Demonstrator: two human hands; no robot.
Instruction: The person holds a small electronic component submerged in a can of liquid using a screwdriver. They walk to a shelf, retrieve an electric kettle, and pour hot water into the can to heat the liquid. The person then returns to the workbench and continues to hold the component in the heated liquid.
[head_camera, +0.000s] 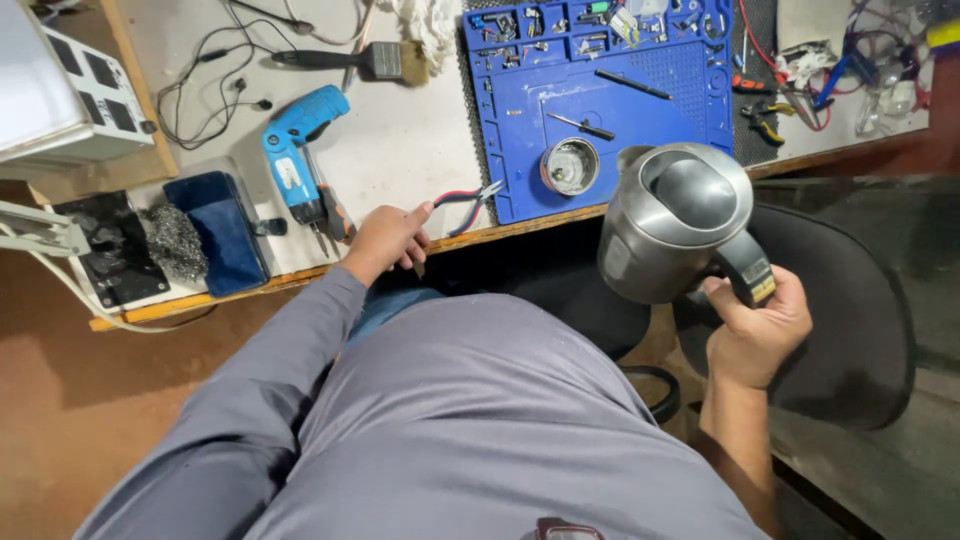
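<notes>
Clearly clenched around the dark handle of a grey metal kettle (672, 222): right hand (757, 330), fingers wrapped in a firm grip. Kettle held upright in the air, off the worktop (400, 150), just in front of its near edge and above a black chair seat (850, 320); lid closed, spout pointing away toward the blue mat (610, 110).

Left hand (385, 240) resting at the near edge of the worktop, fingers loosely curled, grasping nothing visible; index finger stretched toward small pliers with red and blue handles (470, 200), close but apart. Just to its left, a screwdriver with an orange and black handle (335, 215) and a blue cordless drill (300, 155), both lying flat.

On the blue mat: a round metal tin (569, 166), two thin dark tools, small parts in the upper compartments. Farther left on the worktop: a dark blue case (222, 230), a wad of steel wool (175, 243) on a black pad, a paintbrush (350, 60), tangled black earphone cords (215, 90). At far right, cutters with red handles and loose wires (800, 90).
</notes>
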